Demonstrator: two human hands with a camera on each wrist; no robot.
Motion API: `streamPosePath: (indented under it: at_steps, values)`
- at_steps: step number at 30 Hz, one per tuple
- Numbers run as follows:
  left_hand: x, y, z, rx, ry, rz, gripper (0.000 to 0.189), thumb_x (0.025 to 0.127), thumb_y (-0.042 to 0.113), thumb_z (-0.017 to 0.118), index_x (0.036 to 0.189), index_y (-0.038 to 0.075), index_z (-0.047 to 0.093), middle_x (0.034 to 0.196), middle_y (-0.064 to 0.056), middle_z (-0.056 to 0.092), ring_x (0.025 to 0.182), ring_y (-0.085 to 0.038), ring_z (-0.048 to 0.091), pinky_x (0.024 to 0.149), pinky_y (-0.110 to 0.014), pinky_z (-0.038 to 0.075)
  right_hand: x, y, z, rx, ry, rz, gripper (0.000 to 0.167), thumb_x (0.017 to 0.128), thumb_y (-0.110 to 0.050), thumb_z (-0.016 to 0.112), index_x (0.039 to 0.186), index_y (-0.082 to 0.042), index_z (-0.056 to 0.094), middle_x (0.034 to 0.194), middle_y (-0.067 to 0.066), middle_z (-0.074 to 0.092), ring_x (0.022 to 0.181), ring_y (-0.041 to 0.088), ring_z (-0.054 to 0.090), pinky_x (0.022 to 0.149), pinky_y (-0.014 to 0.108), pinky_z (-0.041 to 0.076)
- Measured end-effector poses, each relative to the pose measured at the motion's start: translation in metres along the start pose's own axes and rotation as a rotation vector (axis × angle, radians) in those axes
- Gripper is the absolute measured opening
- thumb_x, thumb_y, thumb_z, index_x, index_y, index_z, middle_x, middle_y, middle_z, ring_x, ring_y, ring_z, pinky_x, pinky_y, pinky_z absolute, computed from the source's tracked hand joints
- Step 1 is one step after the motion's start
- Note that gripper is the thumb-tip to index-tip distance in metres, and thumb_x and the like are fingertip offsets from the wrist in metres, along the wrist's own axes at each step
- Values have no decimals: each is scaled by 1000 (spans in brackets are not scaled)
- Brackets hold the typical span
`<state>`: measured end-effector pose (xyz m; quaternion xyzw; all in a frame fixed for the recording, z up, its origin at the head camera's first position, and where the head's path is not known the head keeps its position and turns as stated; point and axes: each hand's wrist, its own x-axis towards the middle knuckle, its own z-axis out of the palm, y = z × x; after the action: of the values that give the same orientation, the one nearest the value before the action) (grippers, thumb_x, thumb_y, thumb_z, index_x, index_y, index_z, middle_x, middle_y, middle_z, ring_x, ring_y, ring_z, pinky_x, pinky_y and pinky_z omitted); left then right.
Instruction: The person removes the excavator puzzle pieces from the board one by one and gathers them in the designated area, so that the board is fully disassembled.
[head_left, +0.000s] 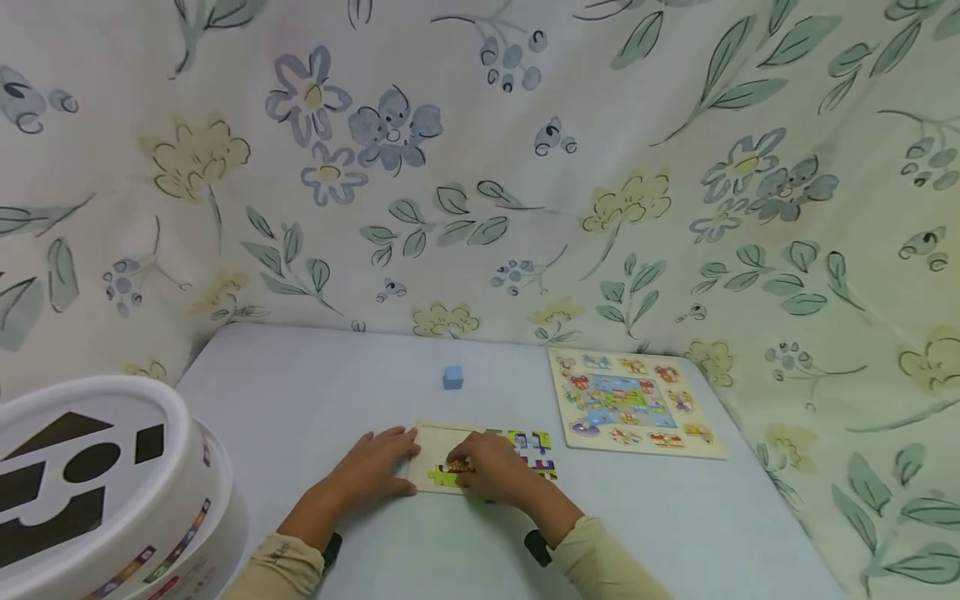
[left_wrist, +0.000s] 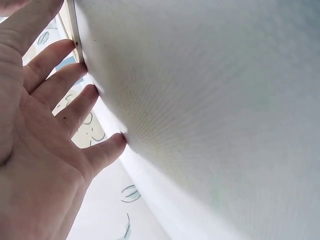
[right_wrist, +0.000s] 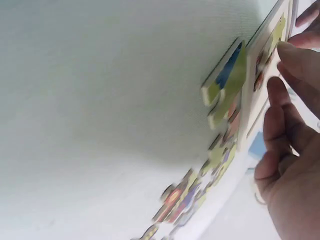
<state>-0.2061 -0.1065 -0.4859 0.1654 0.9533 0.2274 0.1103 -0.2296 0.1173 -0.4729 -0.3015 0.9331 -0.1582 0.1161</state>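
A wooden puzzle board (head_left: 431,442) lies on the table, with yellow-green puzzle pieces (head_left: 444,477) in its lower part. My left hand (head_left: 377,467) rests at the board's left edge, fingers spread and fairly straight. In the left wrist view, the fingertips (left_wrist: 75,44) touch the board's side. My right hand (head_left: 491,468) is over the board, pinching a reddish-brown puzzle piece (head_left: 456,468) between thumb and fingers, low against the board's surface. The right wrist view shows this hand (right_wrist: 295,145) partly hiding the board. Loose puzzle pieces (head_left: 540,442) lie just right of the board.
A second picture puzzle (head_left: 566,392) lies at the back right. A small blue cube (head_left: 453,378) stands behind the board. Round white tubs (head_left: 187,467) with a cut-out lid stand at the left. Flowered cloth (head_left: 480,250) hangs behind the table.
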Motion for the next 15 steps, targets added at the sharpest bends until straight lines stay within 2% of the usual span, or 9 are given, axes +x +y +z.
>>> streamPosePath:
  at_steps: [3,15]
  values:
    - [1,1,2,-3,-6,0,56,76,30,82,124,9,64,147,-11,48,140,-32,36,112,-62,24,2,-3,0,-55,-15,-23,24,86,-19,74,110,-20,74,101,-11,69,90,5,55,81,26,46]
    - [-2,1,-1,4,2,-4,55,77,30,82,125,9,63,147,-11,47,141,-32,36,112,-62,23,6,-5,-5,37,-51,2,21,84,-14,76,103,-21,74,95,-14,68,85,3,51,83,26,45]
